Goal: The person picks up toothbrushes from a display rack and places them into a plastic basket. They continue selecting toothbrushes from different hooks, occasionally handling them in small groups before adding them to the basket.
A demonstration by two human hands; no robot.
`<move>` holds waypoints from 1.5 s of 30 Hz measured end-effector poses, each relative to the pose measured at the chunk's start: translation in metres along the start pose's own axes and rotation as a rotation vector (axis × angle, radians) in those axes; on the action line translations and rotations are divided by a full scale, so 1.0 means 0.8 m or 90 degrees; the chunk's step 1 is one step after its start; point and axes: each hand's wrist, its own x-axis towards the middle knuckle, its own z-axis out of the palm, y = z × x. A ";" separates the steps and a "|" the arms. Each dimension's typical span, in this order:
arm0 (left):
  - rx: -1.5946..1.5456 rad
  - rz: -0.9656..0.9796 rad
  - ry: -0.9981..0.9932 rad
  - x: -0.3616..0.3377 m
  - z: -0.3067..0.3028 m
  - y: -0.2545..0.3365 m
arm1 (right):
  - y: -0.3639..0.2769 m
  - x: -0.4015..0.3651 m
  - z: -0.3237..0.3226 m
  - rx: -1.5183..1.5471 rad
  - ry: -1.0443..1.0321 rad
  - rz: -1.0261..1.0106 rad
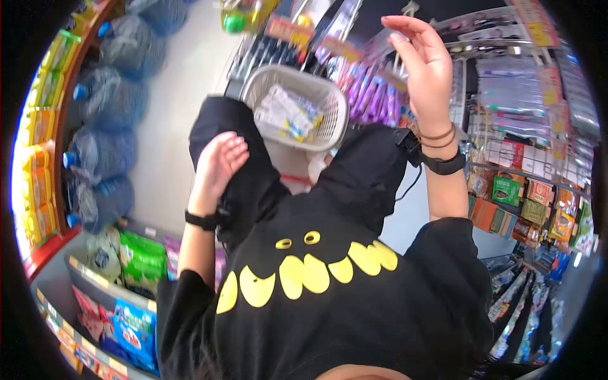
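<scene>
My left hand (221,161) hovers over my left knee, palm up, with loosely curled fingers and nothing in it. Higher up on the right, my right hand (427,63) is raised beside the hanging racks. Its thumb and index finger are apart, with no item visible between them. Between my knees and the rack stands a light grey plastic basket (345,120), which holds several white, blue and yellow packets (288,114). Purple packaged items (373,95) hang to the right of the basket, below my right hand.
Large water bottles (104,152) line the left shelf. Green (142,259) and blue bags (134,329) fill bins at the lower left. Racks of clear-wrapped goods (513,88) and small colourful packets (506,190) stand at the right. Pale floor (183,69) shows at the upper left.
</scene>
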 end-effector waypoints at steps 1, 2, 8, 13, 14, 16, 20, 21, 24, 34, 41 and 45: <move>-0.004 -0.010 -0.009 0.004 0.003 0.002 | -0.010 0.014 -0.002 -0.075 0.031 -0.043; 0.002 -0.010 -0.016 0.007 0.002 0.002 | -0.019 0.030 0.001 -0.131 0.058 -0.099; 0.007 -0.012 -0.075 0.006 -0.002 -0.006 | 0.018 0.117 0.013 -0.411 0.182 -0.195; 0.205 0.002 -0.081 -0.021 0.035 -0.002 | 0.015 0.188 0.018 -0.418 0.274 -0.161; 0.284 0.004 -0.099 -0.024 0.050 0.003 | 0.019 0.202 0.013 -0.430 0.285 -0.173; 0.392 0.015 -0.148 -0.037 0.089 0.019 | 0.031 0.227 0.002 -0.433 0.304 -0.186; 0.498 0.106 -0.218 -0.035 0.166 0.065 | 0.068 0.270 -0.021 -0.224 0.288 -0.159; 0.510 0.114 -0.219 -0.036 0.183 0.073 | 0.070 0.277 -0.029 -0.143 0.276 -0.111; 0.486 0.190 -0.247 -0.042 0.218 0.083 | 0.046 0.274 -0.052 -0.141 0.246 -0.011; 0.365 0.120 -0.139 -0.075 0.152 0.034 | 0.083 0.318 -0.082 -0.098 0.117 0.006; 0.320 0.075 -0.059 -0.089 0.113 0.001 | 0.065 0.300 -0.055 -0.219 0.226 -0.050; 0.353 0.079 -0.054 -0.095 0.128 -0.007 | 0.059 0.300 -0.037 -0.263 0.341 -0.116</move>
